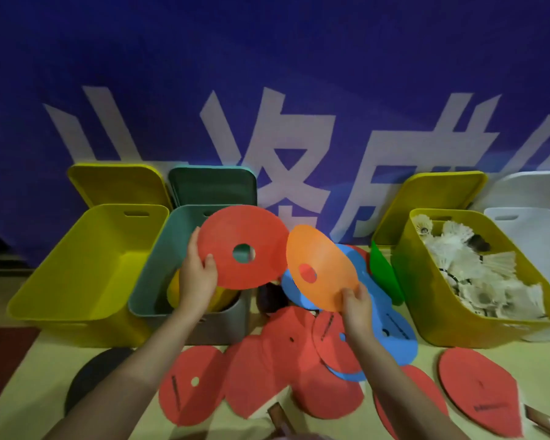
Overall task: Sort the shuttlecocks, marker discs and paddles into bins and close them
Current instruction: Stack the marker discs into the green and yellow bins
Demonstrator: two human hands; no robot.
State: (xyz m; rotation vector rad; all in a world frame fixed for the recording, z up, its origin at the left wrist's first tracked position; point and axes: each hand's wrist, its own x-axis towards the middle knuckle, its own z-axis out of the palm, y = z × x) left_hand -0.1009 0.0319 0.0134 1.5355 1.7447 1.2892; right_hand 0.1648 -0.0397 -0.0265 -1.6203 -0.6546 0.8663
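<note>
Discs: thin flat rings with a centre hole, by the look light and a little floppy (a judgement from how thin they are), not fragile; smooth faces may slide on one another, so a pinch at the rim, thumb on top and fingers under, seems the surest hold
Red disc (238, 246): held up over the green bin (146, 300), tilted toward the camera; left hand (197, 277) pinches its near-left rim, thumb on the face
Orange disc (321, 268): held just right of the red one, its edge seeming to overlap the red rim; right hand (358, 304) pinches its lower edge, thumb on top
Green bin contents: yellow and orange discs already lie inside, partly hidden by the left hand
Loose pile: red discs (267, 369) and blue discs (391, 331) overlap on the table (426, 376) between the bins; one green disc (383, 274) leans against the right yellow bin (458, 319)
Shuttlecocks (477, 271): heaped in the right yellow bin; feathers crush easily
Other bins: empty yellow bin (77, 281) at far left; white bin (534, 249) at far right; lids propped open behind against the blue banner (267, 74)
In the way: near wall of the green bin; a dark round thing (92, 379) under the left forearm, too dim to name; paddle handles, it seems, at the bottom edge
</note>
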